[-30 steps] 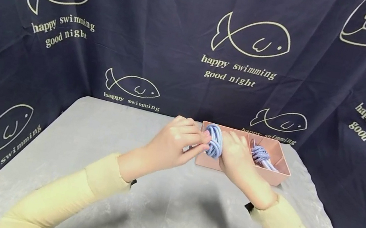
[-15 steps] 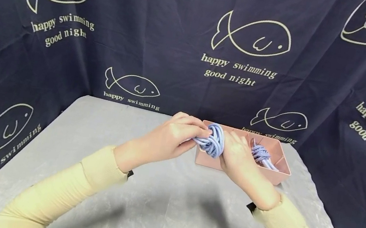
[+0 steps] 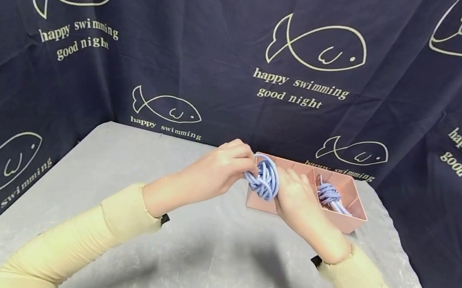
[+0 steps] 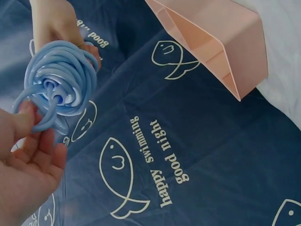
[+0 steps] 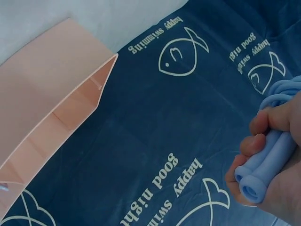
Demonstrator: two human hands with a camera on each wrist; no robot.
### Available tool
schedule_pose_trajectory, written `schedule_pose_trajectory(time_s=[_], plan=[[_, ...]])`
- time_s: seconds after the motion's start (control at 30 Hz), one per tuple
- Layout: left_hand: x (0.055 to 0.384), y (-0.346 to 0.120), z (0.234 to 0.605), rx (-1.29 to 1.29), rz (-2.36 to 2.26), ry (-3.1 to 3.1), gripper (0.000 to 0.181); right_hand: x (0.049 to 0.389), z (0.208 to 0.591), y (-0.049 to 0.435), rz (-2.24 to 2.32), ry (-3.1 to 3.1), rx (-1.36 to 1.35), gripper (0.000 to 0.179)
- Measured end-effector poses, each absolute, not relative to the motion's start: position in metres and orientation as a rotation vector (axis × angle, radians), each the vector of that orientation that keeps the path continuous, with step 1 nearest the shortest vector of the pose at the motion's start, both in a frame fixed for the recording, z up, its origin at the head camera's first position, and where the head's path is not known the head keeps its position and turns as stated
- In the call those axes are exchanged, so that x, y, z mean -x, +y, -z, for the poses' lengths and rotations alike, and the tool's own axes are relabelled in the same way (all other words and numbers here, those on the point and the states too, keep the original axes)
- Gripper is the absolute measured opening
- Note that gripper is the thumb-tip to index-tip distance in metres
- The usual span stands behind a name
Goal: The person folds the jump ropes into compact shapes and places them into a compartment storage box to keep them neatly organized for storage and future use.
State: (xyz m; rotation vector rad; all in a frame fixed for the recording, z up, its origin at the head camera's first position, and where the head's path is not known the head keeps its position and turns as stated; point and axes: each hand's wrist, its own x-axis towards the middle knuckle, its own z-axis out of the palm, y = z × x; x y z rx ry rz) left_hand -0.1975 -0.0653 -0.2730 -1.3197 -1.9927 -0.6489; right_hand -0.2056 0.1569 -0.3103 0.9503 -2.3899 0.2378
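Observation:
A blue skipping rope (image 3: 265,180) is wound into a thick coil and held up in front of the pink box. My right hand (image 3: 298,193) grips its two handles (image 5: 270,162) side by side; their hollow ends poke out of the fist in the right wrist view. On the coil's other side, my left hand (image 3: 224,166) pinches a loop of the cord (image 4: 44,120) between thumb and fingers. Two cord strands of that loop come out of the coil's middle. In the head view the left fingertips are partly hidden behind the cord.
The pink divided box (image 3: 264,204) stands at the back right of the grey-covered table (image 3: 191,270). A bluish-purple wound cord bundle (image 3: 329,195) with pale ends lies in its right compartment. A dark fish-print curtain (image 3: 226,61) hangs close behind and at both sides.
My left hand has moved slightly up and left, drawing a loop of cord out from the coil's middle. The coil has turned a little; my right hand has hardly moved.

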Motion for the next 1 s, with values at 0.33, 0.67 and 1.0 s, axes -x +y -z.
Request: schedule_pose_trajectory(time_s=[0.33,0.67,1.0], plan=[[0.204,-0.067,0.273,1.39,0.599,-2.029,0.015,0.206,0.314,0.158,-0.189,-2.428,-0.977,0.024],[0.206,-0.068,0.276,1.521,0.882,-2.201,0.026,0.209,0.31,0.159,-0.255,-2.377,-0.967,0.028],[0.212,-0.075,0.284,1.665,0.875,-2.112,0.033,0.211,0.314,0.159,-0.418,-2.438,-1.043,0.026]])
